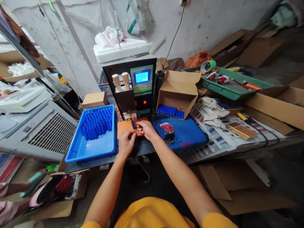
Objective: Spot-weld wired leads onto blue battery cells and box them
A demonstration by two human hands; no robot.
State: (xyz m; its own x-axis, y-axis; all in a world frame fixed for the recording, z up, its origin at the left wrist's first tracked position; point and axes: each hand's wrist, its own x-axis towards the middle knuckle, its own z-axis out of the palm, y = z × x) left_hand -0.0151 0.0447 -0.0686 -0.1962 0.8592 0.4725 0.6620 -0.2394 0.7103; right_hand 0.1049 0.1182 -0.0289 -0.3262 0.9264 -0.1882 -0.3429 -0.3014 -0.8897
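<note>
A blue cylindrical battery cell (pixel 133 124) is under the electrode tips of a black spot welder (pixel 128 95), over an orange pad (pixel 123 126). My right hand (pixel 145 129) has its fingertips pinched at the cell's right side. Just nearer to me, my left hand (pixel 127 141) is closed, with thumb and fingers bent together; what is between them is hidden. Left of the pad, a blue tray (pixel 95 153) bears many upright blue battery cells (pixel 97 123). A bundle of red and black wires (pixel 169 131) lies on a blue case (pixel 190 133) to the right.
An open cardboard box (pixel 178 88) with more blue cells stands right of the welder, beside a dark bottle (pixel 158 84). Farther right are a green tray (pixel 237 90) with tools and tape, and a pale cloth (pixel 211 109). Another person's foot (pixel 33 183) shows at lower left.
</note>
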